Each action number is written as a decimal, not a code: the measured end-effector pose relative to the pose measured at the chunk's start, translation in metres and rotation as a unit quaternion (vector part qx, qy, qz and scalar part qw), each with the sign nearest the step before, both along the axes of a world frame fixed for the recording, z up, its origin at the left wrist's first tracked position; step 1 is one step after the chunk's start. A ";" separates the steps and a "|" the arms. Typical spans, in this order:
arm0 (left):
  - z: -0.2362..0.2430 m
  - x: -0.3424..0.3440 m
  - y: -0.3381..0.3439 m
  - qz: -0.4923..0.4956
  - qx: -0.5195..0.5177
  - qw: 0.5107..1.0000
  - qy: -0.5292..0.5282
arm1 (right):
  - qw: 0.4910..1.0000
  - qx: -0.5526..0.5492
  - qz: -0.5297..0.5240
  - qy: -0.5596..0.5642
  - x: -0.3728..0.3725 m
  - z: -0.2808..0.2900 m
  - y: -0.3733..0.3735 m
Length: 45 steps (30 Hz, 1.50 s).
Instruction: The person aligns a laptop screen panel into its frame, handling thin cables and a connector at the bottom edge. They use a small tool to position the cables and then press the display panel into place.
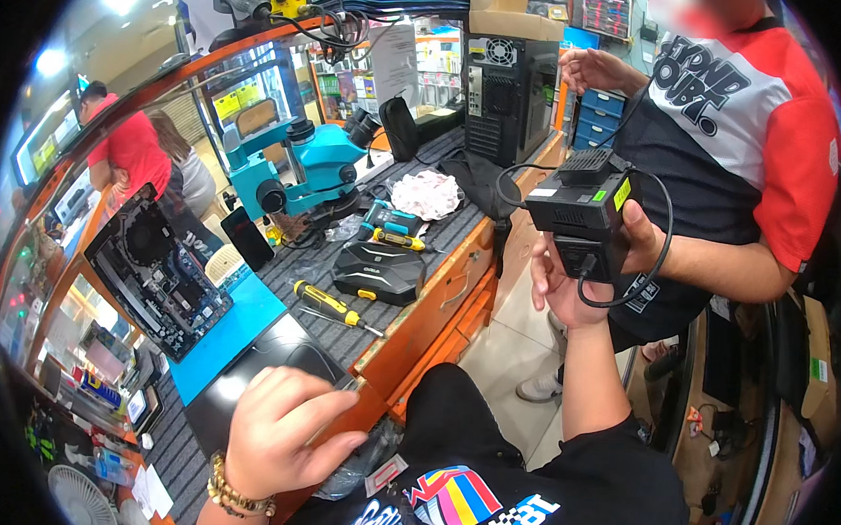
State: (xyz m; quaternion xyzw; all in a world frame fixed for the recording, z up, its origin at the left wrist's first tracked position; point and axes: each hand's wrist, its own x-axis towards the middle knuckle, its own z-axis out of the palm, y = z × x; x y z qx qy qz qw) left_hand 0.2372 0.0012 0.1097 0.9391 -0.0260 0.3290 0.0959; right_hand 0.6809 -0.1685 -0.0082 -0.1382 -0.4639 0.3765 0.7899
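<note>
My left hand, wearing beaded bracelets, hovers near my body beside a glossy black panel. Its fingers are loosely bent, thumb apart, with nothing in them. My right hand reaches out palm up, fingers apart, at the underside of a black boxy device with a cable. A co-worker's hand grips that device from the right. Whether my palm bears any of its weight is hidden. An opened laptop base with bare circuit boards stands tilted at the left on a blue mat.
A yellow-black screwdriver, a black case and a teal-black tool lie on the ridged grey bench mat. Behind them stand a teal microscope and a computer tower. The co-worker stands close at the right.
</note>
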 end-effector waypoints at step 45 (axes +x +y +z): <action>-0.016 -0.093 0.020 0.159 0.046 0.986 -0.005 | 0.970 -0.201 0.104 -0.086 -0.034 -0.100 0.038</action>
